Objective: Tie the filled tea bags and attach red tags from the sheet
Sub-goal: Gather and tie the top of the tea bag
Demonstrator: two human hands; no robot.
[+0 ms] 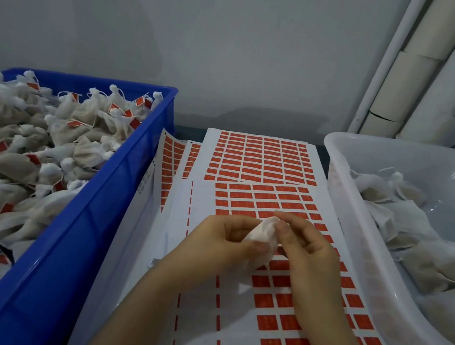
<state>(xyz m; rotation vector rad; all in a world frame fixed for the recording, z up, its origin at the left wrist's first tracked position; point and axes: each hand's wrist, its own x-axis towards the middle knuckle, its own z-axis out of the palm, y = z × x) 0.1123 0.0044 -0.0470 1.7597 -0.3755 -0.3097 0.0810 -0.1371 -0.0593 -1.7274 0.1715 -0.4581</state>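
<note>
Between both hands I hold a small white tea bag [262,241] over the sheet of red tags [275,307]. My left hand [224,238] grips its left side with thumb and fingers. My right hand [306,245] pinches the bag's gathered top from the right. The bag's lower part hangs below my fingers; its string is not visible. Rows of red rectangular tags cover the white sheet beneath my hands.
A blue crate [76,225] on the left holds several tied bags with red tags. A translucent white tub [358,217] on the right holds untied bags. More tag sheets [262,159] lie behind, near the grey wall; white pipes [422,67] stand at back right.
</note>
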